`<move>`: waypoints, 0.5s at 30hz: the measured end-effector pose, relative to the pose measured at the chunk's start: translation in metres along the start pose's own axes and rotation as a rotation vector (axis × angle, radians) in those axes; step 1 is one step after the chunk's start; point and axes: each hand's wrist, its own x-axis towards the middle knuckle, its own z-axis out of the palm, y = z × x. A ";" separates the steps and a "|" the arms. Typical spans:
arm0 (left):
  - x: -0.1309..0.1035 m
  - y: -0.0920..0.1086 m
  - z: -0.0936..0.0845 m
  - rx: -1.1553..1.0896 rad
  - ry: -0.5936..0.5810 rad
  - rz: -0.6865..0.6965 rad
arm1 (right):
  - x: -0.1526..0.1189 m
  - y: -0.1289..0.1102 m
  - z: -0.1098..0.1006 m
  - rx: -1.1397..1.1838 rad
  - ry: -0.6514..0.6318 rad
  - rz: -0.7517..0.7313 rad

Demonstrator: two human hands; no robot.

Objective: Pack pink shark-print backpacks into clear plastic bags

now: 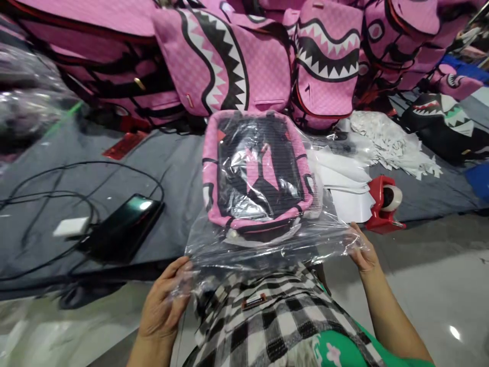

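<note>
While both hands (164, 306) (362, 250) grip bag (267, 244) (clear), backpack (255, 173) inside.

Bagged backpack (256, 171) lower edge hidden behind plastic glare.

Bare forearms, checked black-and-white garment, green floral cloth

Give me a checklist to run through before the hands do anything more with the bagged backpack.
1. Left hand grips the plastic bag at its near left corner: ok.
2. Right hand grips the near right corner: ok.
3. Pink backpack fully inside the bag: ok.
4. Bag mouth closed: cannot tell, the near edge is blurred.
5. Red tape dispenser apart from the bag: ok, it sits just right of it.
6. Phone and cables apart from the bag: ok.
</note>
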 end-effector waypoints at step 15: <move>0.019 -0.017 0.005 0.290 0.106 0.607 | 0.021 -0.002 0.021 -0.211 0.147 -0.528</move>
